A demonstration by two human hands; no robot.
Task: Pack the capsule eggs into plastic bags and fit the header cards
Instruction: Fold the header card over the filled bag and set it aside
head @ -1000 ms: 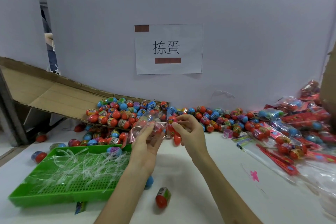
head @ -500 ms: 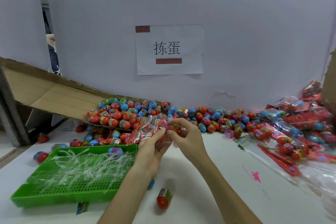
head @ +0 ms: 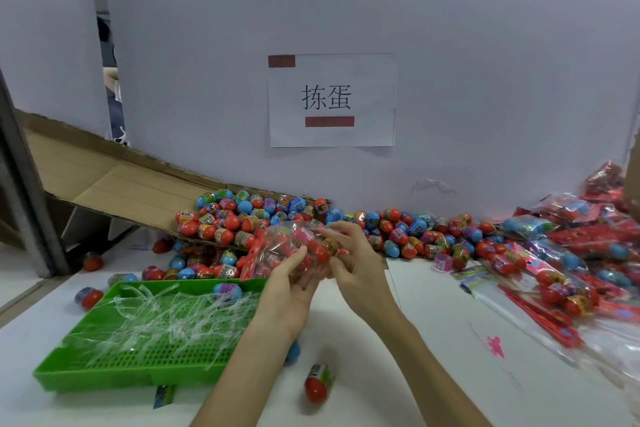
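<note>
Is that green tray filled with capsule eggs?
No, the green tray holds mostly a tangle of clear plastic strips, with just one capsule egg at its far rim.

Blue egg (head: 294, 354) half hidden behind the left forearm (head: 256, 357)

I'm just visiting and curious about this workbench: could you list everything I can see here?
plastic bag: one, clear, eggs inside, between both hands.
capsule eggs: many, red, blue, purple, heaped along the wall.
cardboard chute: one, brown, sloping from the left.
tray: one, green, front left, holding clear strips.
lone egg: one, red, labelled, on the table, front.
packed bags: many, clear and red, piled right.
sign: one, white, on the wall.
left hand: one, holds the bag's underside.
right hand: one, grips the bag's right side.
</note>
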